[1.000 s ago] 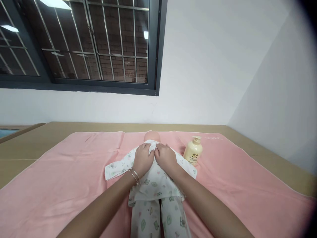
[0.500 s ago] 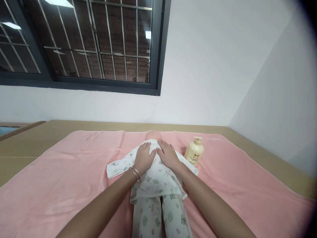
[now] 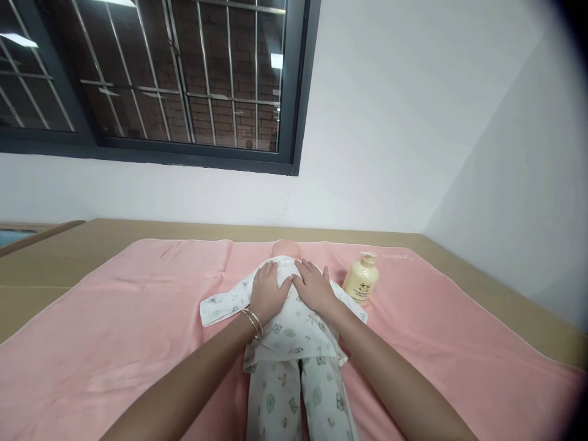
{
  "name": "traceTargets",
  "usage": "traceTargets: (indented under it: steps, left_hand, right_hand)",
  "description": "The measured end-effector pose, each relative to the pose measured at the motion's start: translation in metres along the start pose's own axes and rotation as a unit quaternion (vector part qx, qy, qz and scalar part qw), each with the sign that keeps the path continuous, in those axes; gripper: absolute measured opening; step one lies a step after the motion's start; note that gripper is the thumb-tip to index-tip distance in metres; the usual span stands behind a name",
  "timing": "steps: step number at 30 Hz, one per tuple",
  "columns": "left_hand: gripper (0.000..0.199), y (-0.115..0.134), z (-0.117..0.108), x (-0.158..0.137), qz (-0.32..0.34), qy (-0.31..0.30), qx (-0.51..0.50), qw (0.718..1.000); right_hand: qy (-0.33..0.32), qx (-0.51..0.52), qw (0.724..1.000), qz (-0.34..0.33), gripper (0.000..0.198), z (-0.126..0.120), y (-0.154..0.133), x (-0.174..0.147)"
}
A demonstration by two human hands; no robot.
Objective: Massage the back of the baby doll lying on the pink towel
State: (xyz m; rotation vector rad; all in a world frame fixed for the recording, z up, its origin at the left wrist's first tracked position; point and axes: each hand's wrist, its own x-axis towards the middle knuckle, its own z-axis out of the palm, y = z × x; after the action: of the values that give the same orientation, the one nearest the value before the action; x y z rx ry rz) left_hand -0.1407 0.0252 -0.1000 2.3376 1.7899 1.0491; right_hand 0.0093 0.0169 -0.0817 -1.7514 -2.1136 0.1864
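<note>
Pink cloth [image 3: 138,331] on tan platform [image 3: 50,263], barred window [image 3: 184,104] above. Left hand [image 3: 269,291], right hand [image 3: 315,289] flat on clothed doll [image 3: 294,335], fingers outstretched.

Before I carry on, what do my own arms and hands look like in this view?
Both forearms are bare as far as the picture shows, with no sleeves. The left hand is ungloved, and its wrist wears thin, shiny metal bangles, seemingly two. The right hand is ungloved too, with nothing visible on its wrist.
</note>
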Motion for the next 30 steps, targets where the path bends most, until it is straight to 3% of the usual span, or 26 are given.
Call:
traceTargets:
  steps: [7,11,14,18,24,27,30]
  left_hand:
    - [0.03,0.011,-0.012,-0.013,0.114,0.032,0.046,0.992]
    - [0.03,0.01,-0.01,-0.014,0.066,0.031,0.049,0.996]
    - [0.043,0.002,-0.002,-0.007,0.028,0.013,0.022,0.999]
    - [0.043,-0.004,0.003,-0.001,0.074,-0.004,-0.001,0.997]
    - [0.035,0.007,-0.01,-0.015,0.138,0.033,0.051,0.989]
    - [0.034,0.009,-0.012,-0.019,0.122,0.034,0.072,0.989]
    - [0.041,0.005,-0.007,-0.013,0.069,0.019,0.051,0.996]
  right_hand:
    - [0.091,-0.035,0.994,-0.058,0.031,-0.008,-0.022,-0.024]
    - [0.091,-0.025,0.994,-0.052,0.033,-0.005,-0.024,-0.028]
    - [0.067,0.026,0.997,-0.021,0.042,0.003,-0.008,-0.013]
    - [0.052,0.055,0.997,-0.017,0.044,0.007,0.006,0.002]
    - [0.086,-0.067,0.993,-0.047,0.035,-0.003,-0.017,-0.024]
    - [0.08,-0.101,0.991,-0.044,0.036,-0.004,-0.024,-0.033]
    - [0.056,-0.061,0.996,-0.027,0.043,-0.001,-0.015,-0.023]
